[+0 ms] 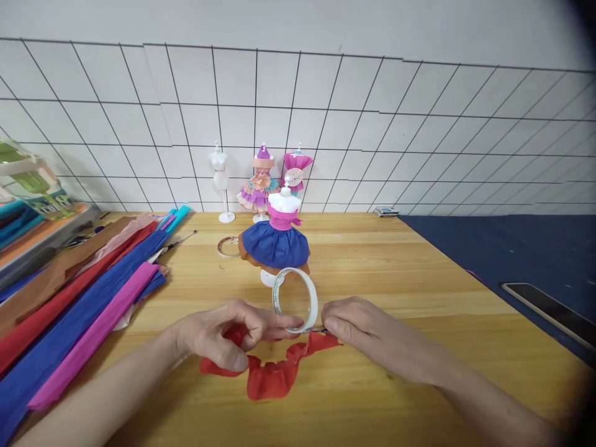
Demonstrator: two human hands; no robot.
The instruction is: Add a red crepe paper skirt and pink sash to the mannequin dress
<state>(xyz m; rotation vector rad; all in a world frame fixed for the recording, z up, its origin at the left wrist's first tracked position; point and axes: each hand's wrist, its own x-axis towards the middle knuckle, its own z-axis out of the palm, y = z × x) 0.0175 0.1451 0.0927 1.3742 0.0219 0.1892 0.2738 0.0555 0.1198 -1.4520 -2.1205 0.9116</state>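
Observation:
A white roll of tape (313, 304) stands upright between my hands. My left hand (233, 329) holds it, with fingertips at the roll's lower rim. A ruffled red crepe paper strip (272, 379) runs beneath my left hand and across to my right hand. My right hand (363, 326) is closed, its thumb and fingers pinched at the strip's right end beside the roll. Something small and dark shows at those fingertips, too little of it to name. Just behind the roll, a small dress form (285, 202) wears a blue skirt (274, 244) over a brown layer.
Long crepe paper sheets (93, 329) in several colours lie at the left, with a thin-handled tool (181, 241) beyond them. Behind are a bare dress form (220, 177), two dressed ones (261, 186) and another roll (228, 246). A phone (549, 313) lies on the dark cloth (512, 248) at right.

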